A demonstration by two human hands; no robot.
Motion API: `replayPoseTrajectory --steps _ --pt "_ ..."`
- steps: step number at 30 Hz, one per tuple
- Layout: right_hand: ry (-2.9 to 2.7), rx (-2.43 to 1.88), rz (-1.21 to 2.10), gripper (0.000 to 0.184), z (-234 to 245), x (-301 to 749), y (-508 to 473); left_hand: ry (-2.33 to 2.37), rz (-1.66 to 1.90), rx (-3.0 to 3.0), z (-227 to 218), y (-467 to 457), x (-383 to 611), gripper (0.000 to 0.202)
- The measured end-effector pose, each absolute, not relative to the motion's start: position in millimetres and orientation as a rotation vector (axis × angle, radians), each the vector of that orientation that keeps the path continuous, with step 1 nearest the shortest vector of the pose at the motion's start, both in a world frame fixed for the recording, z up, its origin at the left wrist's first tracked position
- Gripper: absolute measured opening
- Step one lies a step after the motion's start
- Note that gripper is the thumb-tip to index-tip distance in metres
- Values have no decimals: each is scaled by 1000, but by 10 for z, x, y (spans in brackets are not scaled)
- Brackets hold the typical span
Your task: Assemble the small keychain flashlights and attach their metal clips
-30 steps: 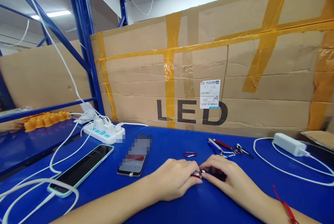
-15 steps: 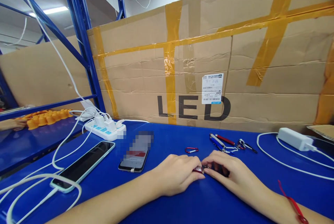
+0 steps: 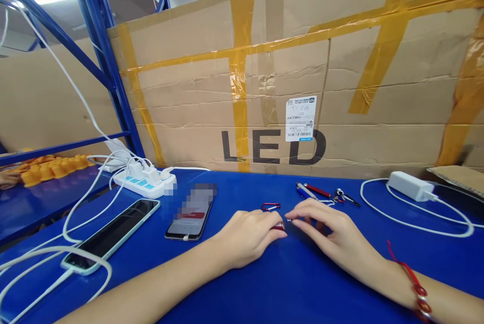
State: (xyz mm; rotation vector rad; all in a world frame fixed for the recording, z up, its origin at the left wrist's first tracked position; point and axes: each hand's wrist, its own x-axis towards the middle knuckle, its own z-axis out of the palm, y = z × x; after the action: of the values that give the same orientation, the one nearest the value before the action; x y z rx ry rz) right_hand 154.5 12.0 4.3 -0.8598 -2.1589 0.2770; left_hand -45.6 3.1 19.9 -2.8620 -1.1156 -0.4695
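My left hand (image 3: pixel 251 238) rests on the blue tabletop (image 3: pixel 242 296), its fingers closed round a small dark-red object (image 3: pixel 279 225) with a shiny end; most of it is hidden under the fingers. Just to its right, my right hand (image 3: pixel 328 225) pinches a tiny silvery piece (image 3: pixel 289 220) between thumb and forefinger, too small to name. A narrow gap separates the two. Behind my left fingertips lies a red carabiner (image 3: pixel 271 207). Beyond my right hand are a red pen-like stick (image 3: pixel 316 191), a blue and silver one (image 3: pixel 305 191) and several small keyring-like metal parts (image 3: pixel 345 196).
Two phones, one with a pale case (image 3: pixel 113 236) and one lit (image 3: pixel 191 218), lie at left beside a white power strip (image 3: pixel 145 183) and looping cables. A white adapter (image 3: pixel 410 186) sits at right. A large cardboard box (image 3: pixel 189 107) stands behind. Orange objects (image 3: pixel 56 169) lie far left.
My hands have drawn slightly apart, so a gap shows between the dark-red object and the silvery piece in my right fingertips. The whole view has shifted a little.
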Motion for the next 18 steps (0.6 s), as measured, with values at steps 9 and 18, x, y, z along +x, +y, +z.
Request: replayPoseTrajectory --steps 9,18 --pt "-2020 -806 379 14 62 1548 91 -1017 -478 -2826 184 37 -451 27" --pt "-1931 -882 713 15 69 1518 55 -991 -465 -2753 177 16 -446 33"
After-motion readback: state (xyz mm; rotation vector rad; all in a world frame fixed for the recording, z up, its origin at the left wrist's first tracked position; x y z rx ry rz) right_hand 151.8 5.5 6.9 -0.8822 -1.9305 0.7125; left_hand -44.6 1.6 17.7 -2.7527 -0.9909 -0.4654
